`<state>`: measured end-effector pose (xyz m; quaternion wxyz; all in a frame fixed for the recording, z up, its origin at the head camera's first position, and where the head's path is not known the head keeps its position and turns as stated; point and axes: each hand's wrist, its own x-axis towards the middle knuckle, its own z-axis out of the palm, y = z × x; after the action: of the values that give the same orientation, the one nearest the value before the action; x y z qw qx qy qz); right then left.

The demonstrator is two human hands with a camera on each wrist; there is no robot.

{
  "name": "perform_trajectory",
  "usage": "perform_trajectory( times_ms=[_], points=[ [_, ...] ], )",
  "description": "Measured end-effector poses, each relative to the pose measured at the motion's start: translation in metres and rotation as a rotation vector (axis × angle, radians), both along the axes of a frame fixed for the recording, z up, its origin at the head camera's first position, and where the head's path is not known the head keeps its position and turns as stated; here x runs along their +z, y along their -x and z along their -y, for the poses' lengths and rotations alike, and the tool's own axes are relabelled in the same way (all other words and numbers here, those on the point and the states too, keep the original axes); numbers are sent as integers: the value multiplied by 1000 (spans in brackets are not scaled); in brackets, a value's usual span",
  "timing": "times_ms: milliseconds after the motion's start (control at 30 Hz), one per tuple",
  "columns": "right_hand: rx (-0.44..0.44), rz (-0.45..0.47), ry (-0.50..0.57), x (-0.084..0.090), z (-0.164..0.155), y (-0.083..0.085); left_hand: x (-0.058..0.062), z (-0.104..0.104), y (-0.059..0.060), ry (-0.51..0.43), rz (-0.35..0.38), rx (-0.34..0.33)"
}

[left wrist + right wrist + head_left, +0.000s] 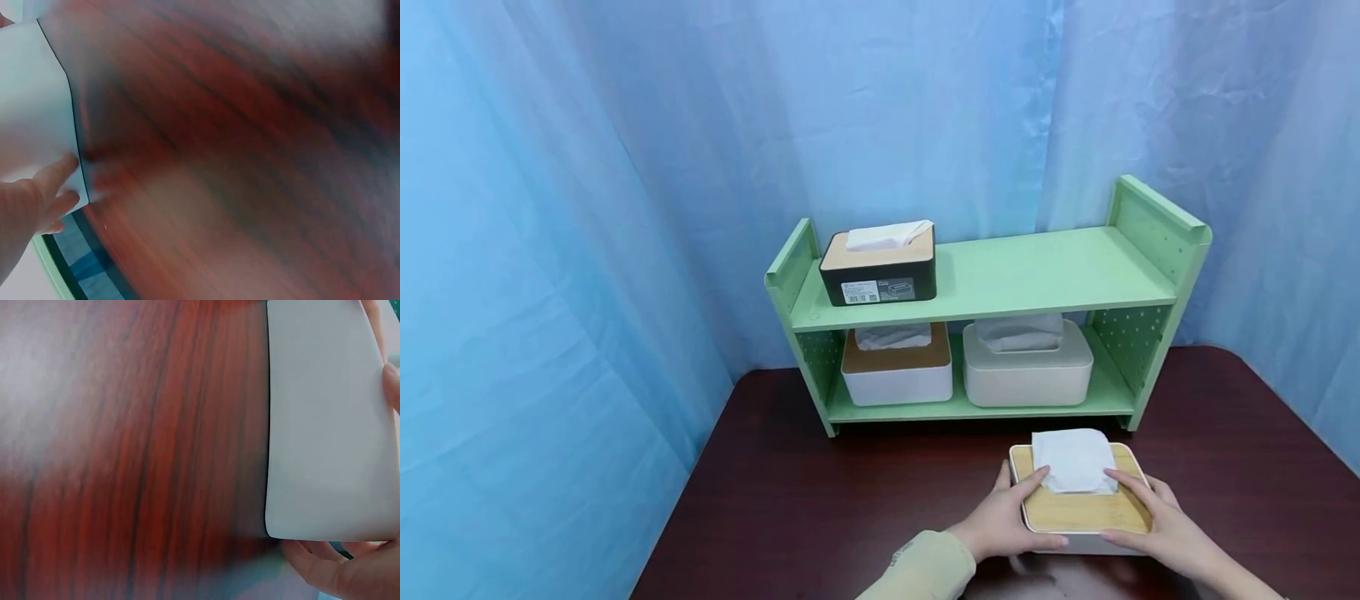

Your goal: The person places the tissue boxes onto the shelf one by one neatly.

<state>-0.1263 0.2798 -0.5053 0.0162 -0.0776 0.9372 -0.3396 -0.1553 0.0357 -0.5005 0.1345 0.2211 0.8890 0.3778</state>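
A white tissue box with a bamboo lid (1075,512) sits on the dark table near its front edge, a white tissue (1075,461) sticking up from the slot. From its left side my left hand (1003,521) grips it, thumb over the lid's front left corner. My right hand (1165,527) holds the opposite side, fingers spread along the lid edge and round the right wall. The right wrist view shows the plain white wall of the box (331,425) low against the wood. In the left wrist view, fingertips (62,172) lie against its white side.
Behind the box stands a green two-tier shelf (1037,271). A black tissue box (880,279) is on its upper left. Below are a white box with a brown lid (898,386) and an all-white tissue box (1028,379). Blue curtains (925,108) hang behind the dark table (850,500).
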Motion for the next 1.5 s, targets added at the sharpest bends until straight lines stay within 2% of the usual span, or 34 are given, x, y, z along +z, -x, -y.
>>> perform_trajectory(
  times_ms=[367,633,900,1167,1233,1500],
  points=[
    [2,-83,13,-1,18,0,2,23,4,53,-19,-15],
    [34,-107,13,-7,22,1,-3,37,6,16,-31,-34],
    [66,-197,11,-8,17,5,-3,47,6,-21,0,-37],
    [76,-125,0,-2,25,12,-2,61,8,-11,-31,-43],
    [72,-133,-1,-2,26,12,-2,64,8,-31,-26,-57],
    [79,-178,54,-6,30,10,-8,76,4,-289,87,-63]
  ],
)
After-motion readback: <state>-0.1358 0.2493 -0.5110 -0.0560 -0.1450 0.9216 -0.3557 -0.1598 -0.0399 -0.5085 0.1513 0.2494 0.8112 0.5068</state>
